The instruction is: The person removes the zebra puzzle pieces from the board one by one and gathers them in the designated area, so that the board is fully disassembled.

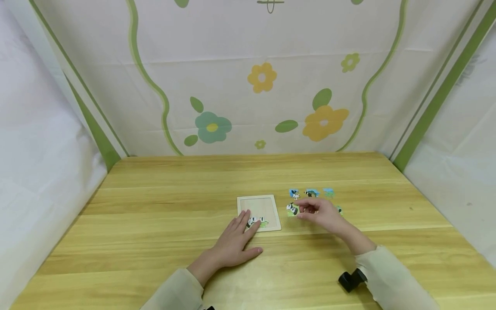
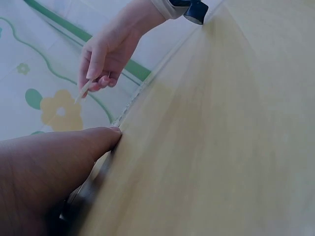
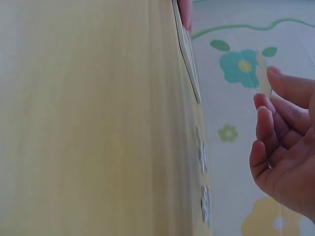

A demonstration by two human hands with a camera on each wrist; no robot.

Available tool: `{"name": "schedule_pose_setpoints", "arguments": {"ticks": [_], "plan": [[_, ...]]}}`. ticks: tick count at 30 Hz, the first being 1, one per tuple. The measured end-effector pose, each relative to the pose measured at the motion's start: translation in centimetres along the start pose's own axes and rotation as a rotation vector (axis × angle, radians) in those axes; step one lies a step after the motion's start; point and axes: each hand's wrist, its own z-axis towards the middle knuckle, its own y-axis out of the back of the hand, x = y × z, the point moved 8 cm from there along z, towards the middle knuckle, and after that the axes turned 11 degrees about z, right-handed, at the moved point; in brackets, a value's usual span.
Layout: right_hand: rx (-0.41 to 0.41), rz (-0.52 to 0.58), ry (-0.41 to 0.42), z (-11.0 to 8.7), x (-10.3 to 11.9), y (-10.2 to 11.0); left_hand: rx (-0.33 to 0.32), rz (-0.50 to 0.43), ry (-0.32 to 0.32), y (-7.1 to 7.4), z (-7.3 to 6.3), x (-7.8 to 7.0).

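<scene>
My right hand [image 1: 323, 214] pinches a jigsaw puzzle piece [image 1: 292, 209] with a panda picture between thumb and fingers. In the right wrist view the puzzle piece [image 3: 263, 77] is raised off the tabletop, its pale back showing. The left hand [image 1: 234, 247] lies with straight fingers over the lower left of a square wooden puzzle tray [image 1: 277, 215], partly covering it. Joined puzzle pieces [image 1: 263, 222] with black, white and green print lie along the tray's lower edge, partly hidden by those fingers. The held piece is just right of the tray.
Several loose puzzle pieces [image 1: 311, 192] lie right of the tray, some partly hidden behind the right hand. The wooden table [image 1: 174, 193] ends at a flower-printed cloth [image 1: 232, 90] at the back. White cloth walls [image 1: 42, 129] stand at the sides.
</scene>
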Motion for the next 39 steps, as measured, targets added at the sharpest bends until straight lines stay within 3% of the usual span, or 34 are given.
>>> {"name": "schedule_pose_setpoints", "arguments": {"ticks": [5,11,22,32,39], "plan": [[-0.002,-0.002,-0.002,-1.0,-1.7,2.2,-0.021,-0.005,-0.009,0.1,0.0,-0.1],[-0.027,-0.023,0.015,-2.5,-2.1,4.5,-0.015,-0.008,-0.011,-0.1,0.1,-0.1],[-0.116,-0.062,-0.043,-5.7,-4.3,8.6,-0.024,0.001,-0.007,-0.3,0.2,0.1],[-0.115,-0.132,-0.044,-7.2,-6.1,9.6,-0.016,0.004,-0.003,-0.4,0.1,0.2],[-0.089,-0.089,-0.102,-7.9,-7.3,9.3,-0.006,0.011,-0.001,-0.4,0.0,0.2]]}}
